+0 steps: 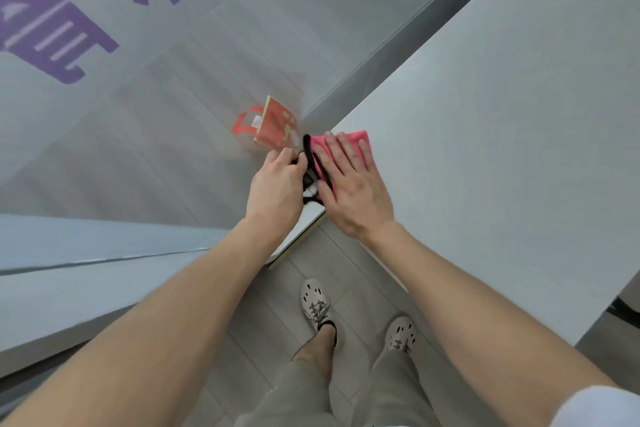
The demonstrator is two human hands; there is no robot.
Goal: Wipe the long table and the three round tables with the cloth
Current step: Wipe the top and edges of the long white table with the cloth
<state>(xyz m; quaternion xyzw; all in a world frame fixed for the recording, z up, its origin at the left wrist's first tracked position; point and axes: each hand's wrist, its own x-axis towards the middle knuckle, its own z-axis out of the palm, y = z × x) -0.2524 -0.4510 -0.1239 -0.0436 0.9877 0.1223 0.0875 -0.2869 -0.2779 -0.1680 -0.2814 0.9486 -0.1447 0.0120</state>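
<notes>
**Pink cloth (350, 141) at the worktop (485, 114) corner: snag risk**

The cloth lay on the near corner of the long white worktop. The R hand (349, 184) was spread flat on it, fingers straight, pressing down. Just beside it, the L hand (277, 184) was curled round a black strap-like item (307, 151) at the edge; I could not tell what it was. The next stroke could drag this item w/ the cloth, b/c both touched.

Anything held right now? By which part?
Left hand grips a black strap partway along it. Right hand presses flat on the pink cloth, gripping nothing.
</notes>
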